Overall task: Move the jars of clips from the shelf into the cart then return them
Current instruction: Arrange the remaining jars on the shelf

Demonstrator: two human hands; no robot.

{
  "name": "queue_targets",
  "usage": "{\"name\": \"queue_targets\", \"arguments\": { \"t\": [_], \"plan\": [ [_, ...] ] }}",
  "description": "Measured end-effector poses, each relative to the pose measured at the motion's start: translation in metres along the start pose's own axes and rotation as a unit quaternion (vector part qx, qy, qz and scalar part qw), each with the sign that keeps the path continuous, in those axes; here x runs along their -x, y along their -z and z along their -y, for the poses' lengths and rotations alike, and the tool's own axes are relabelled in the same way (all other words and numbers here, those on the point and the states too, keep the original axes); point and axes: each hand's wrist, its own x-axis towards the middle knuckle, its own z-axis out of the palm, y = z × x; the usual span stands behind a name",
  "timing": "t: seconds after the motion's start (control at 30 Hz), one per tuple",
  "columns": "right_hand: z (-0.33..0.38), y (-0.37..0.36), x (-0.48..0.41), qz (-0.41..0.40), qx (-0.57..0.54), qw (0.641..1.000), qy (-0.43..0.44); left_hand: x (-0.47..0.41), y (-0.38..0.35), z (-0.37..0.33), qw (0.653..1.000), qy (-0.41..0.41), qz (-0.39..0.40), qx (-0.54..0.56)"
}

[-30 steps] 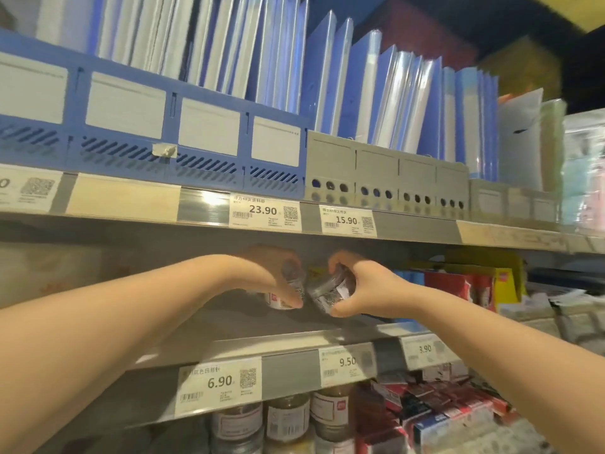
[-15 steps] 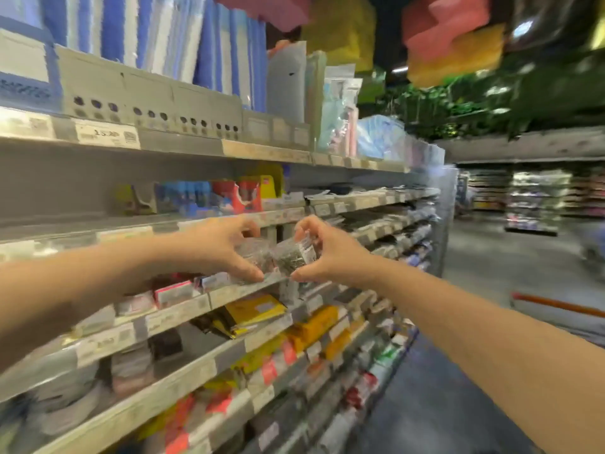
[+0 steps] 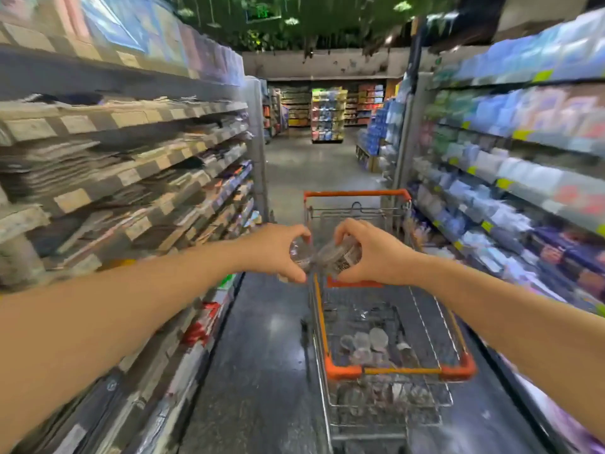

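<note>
- Shelf-to-cart leg is running, not finishing yet. Several clear jars in the basket (image 3: pixel 370 344) are already lying inside the cart (image 3: pixel 402 371), toward its near orange rim. Motion blur is hiding the exact count.
- Two more are coming in now, both hanging in the air above the cart, toward its far end and not yet released.
- Left hand (image 3: pixel 276 252): its grip is curling round the left jar (image 3: pixel 299 253), fingers over the top and thumb underneath, holding it roughly above the cart's left rim.
- Right hand (image 3: pixel 371 255): its grip is curling round the right jar (image 3: pixel 340 255), which is tilting onto its side over the cart's basket. The two jars are sitting right beside each other. I cannot tell whether they are touching.
- Remaining, as I'm judging it: lowering and letting go of these two, fetching whatever is left on the shelf (image 3: pixel 131 178) to the cart's left (not readable from here), then the whole return leg.
- Against a second ago: both hands were at the shelf face under the price tags, taking these jars. The view has been swinging round since. It is now looking down the aisle with the cart in frame, and the same grips are carrying the same jars.
</note>
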Motion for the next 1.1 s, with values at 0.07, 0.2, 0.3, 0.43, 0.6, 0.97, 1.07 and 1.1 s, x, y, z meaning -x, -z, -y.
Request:
{"name": "queue_targets", "arguments": {
  "t": [0.07,0.2,0.3,0.43,0.6,0.97,1.07,1.1],
  "plan": [
    [-0.04,-0.003,-0.004,-0.009,0.002,0.999,-0.051,-0.05,-0.02,-0.006,0.999,-0.038,0.014,0.0],
    [-0.115,-0.016,-0.017,-0.018,-0.004,0.99,-0.138,-0.138,-0.06,-0.014,0.993,-0.097,0.064,0.009],
    [-0.165,-0.036,-0.026,-0.009,-0.008,0.98,-0.197,-0.193,-0.1,-0.016,0.989,-0.119,0.084,0.02],
    [-0.224,-0.075,-0.024,0.062,-0.003,0.956,-0.288,-0.242,-0.171,-0.017,0.981,-0.092,0.16,0.062],
    [-0.3,-0.129,-0.018,0.151,-0.029,0.916,-0.37,-0.283,-0.271,-0.019,0.962,-0.047,0.258,0.075],
    [-0.444,-0.241,-0.036,0.227,-0.086,0.851,-0.465,-0.335,-0.421,-0.011,0.941,0.151,0.291,0.078],
    [-0.463,-0.266,-0.041,0.214,-0.099,0.846,-0.478,-0.348,-0.445,-0.016,0.942,0.164,0.285,0.069],
    [-0.465,-0.274,-0.04,0.203,-0.112,0.839,-0.492,-0.349,-0.451,-0.018,0.943,0.167,0.28,0.067]
  ]
}}
